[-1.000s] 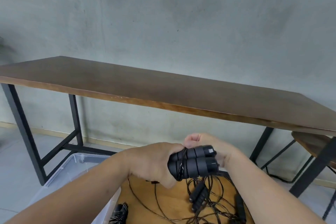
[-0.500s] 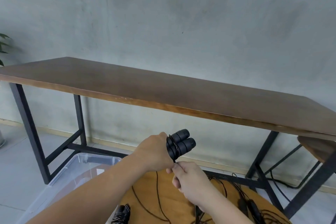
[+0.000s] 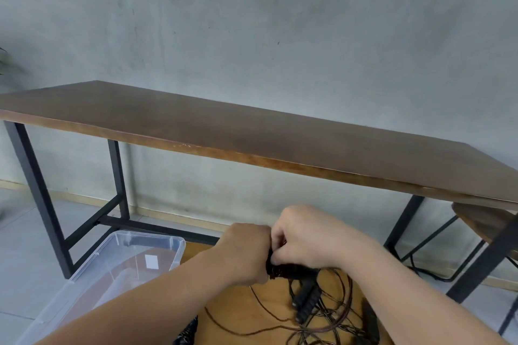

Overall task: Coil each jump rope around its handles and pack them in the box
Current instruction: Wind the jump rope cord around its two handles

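open box [image 3: 173, 244] at left unobstructed from above, tangled ropes [image 3: 330, 314] cluttering round tabletop [image 3: 241, 308] at right, long table [image 3: 252, 131] blocking ahead

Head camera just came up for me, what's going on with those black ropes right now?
A person is winding a jump rope. The left hand grips the paired black handles, and the right hand works the cord against them. More loose ropes lie tangled on the round wooden surface below. The clear plastic box sits at the left; a coiled bundle shows partly beside it at the bottom edge.
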